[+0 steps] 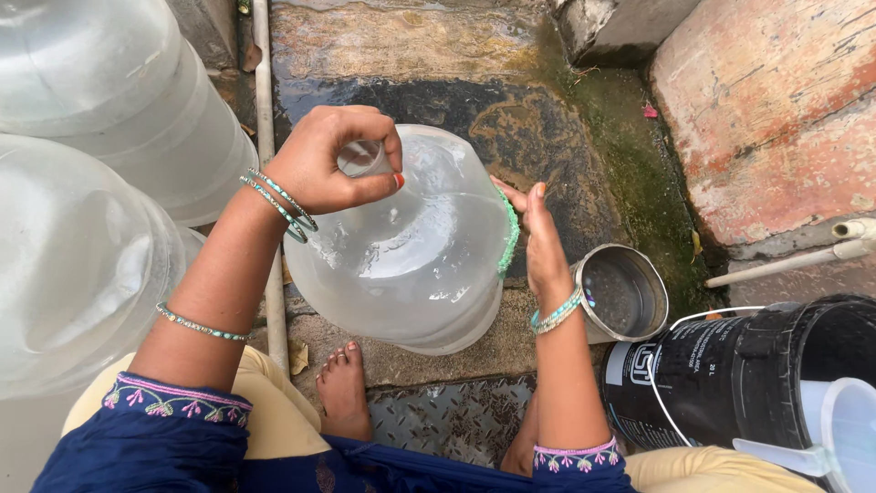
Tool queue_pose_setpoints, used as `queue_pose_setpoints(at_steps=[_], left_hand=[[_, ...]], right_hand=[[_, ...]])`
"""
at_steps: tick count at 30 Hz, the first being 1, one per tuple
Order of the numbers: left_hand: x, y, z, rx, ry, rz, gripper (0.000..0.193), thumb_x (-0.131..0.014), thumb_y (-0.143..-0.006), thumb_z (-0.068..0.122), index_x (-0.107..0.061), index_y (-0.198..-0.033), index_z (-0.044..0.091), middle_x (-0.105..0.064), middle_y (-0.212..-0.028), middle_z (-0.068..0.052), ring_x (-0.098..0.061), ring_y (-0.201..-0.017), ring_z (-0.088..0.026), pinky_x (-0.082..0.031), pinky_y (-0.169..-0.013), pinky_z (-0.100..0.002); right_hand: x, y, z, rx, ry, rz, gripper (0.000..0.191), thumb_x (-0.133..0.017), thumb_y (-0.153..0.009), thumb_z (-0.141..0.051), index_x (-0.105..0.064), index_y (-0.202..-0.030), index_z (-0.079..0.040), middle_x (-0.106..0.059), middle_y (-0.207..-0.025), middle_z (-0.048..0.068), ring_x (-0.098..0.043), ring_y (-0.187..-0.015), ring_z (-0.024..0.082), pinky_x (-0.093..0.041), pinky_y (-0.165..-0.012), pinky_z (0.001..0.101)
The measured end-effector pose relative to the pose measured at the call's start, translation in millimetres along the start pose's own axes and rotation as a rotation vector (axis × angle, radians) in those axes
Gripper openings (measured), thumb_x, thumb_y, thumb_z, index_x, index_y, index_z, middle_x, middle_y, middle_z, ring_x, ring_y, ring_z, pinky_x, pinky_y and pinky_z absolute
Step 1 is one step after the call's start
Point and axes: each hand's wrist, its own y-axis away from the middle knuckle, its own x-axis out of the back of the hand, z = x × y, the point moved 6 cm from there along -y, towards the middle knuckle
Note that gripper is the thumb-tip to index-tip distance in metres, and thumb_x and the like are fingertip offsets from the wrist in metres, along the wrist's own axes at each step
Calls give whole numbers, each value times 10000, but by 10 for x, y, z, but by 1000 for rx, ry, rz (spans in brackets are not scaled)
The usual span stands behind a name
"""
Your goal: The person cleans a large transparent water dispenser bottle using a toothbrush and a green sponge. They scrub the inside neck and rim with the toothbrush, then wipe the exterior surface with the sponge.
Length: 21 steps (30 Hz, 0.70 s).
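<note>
The floor is rough stone, wet and dark in the middle, with green moss along the right side toward a worn reddish slab. A large clear jug stands on it at the centre. Just right of the jug sits a small steel pot, and beside that a black bucket. More clear jugs crowd the left edge. A thin pipe runs along the floor, and a bare foot rests by a metal tread plate.
</note>
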Motion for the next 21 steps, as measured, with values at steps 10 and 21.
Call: queue_pose_setpoints(at_steps=[10, 21], left_hand=[[-259, -110, 164, -45, 49, -27, 125, -775, -772, 189, -713, -844, 108, -716, -886, -25, -735, -847, -158, -605, -783, -329], [115, 21, -181, 62, 286, -163, 156, -797, -782, 53, -699, -904, 41, -729, -994, -43, -695, -1013, -146, -540, -953, -313]], right_hand=[[-34, -165, -135, 33, -536, -163, 969, -114, -966, -750, -390, -1591, -63, -388, -1659, 144, -416, -1499, 271, -323, -1254, 420], [-826, 869, -353, 437, 389, 434, 750, -52, -1111, -554, -340, -1627, -93, -265, -1740, 134, -121, -1662, 340, -40, -1364, 507]])
